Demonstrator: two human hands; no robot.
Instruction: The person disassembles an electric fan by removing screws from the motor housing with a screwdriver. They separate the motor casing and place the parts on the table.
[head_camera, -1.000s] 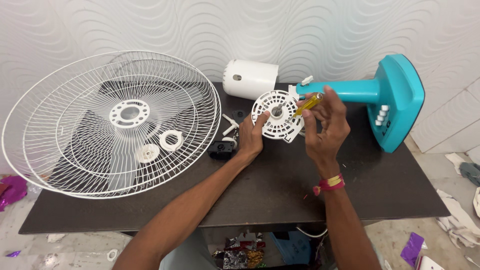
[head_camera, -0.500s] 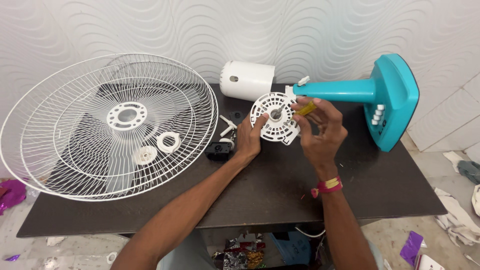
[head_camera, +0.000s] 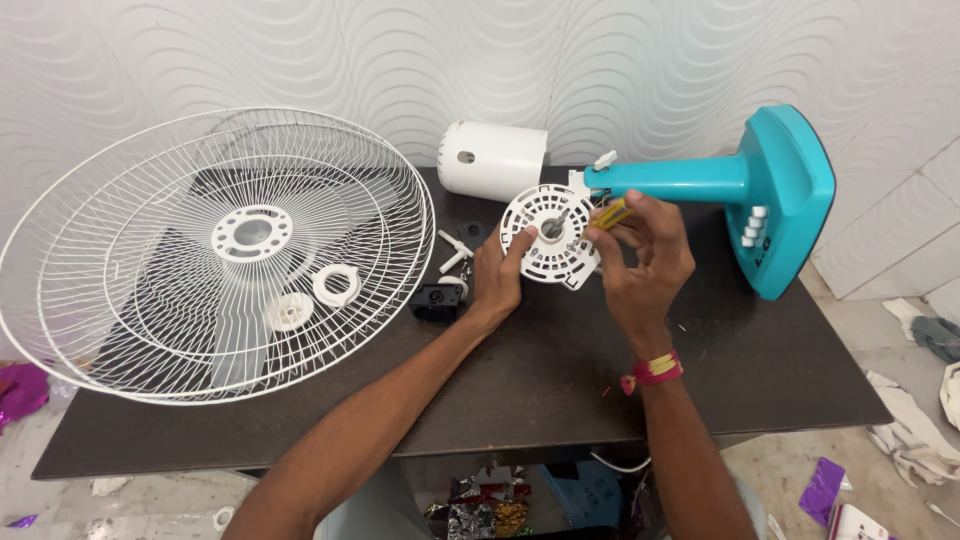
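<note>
Shifted slightly since the earlier frames: both hands and the round white slotted plate (head_camera: 551, 237) now sit a little closer to the turquoise fan stand (head_camera: 760, 195), with the yellow-handled screwdriver (head_camera: 608, 214) angled nearer the plate's centre.

Left hand (head_camera: 497, 272): grip closed on the lower left rim of the plate, fingers behind, thumb on the face. Plate held upright, tilted toward the camera, above the surface (head_camera: 520, 370) near the middle of its far edge, just in front of the stand's neck.

Right hand (head_camera: 640, 250): grip closed on the screwdriver, pinched between thumb and fingertips. Tip directed at the plate's hub; actual contact too small to confirm. Red and yellow thread band (head_camera: 652, 370) on the right wrist.

Stand lying on its side along the far right edge, base toward the right corner, white buttons visible on the base. White cylindrical motor cover (head_camera: 493, 160) at the far edge, just left of the stand's neck. Large white wire guard (head_camera: 215, 250) covering the left half of the surface and overhanging the left edge. Two small white ring-shaped parts (head_camera: 335, 284) resting inside the guard. Small black part (head_camera: 438, 300) near the left wrist, beside a small white fitting (head_camera: 454, 250). Scraps of cloth and foil wrapper on the floor around the surface.
</note>
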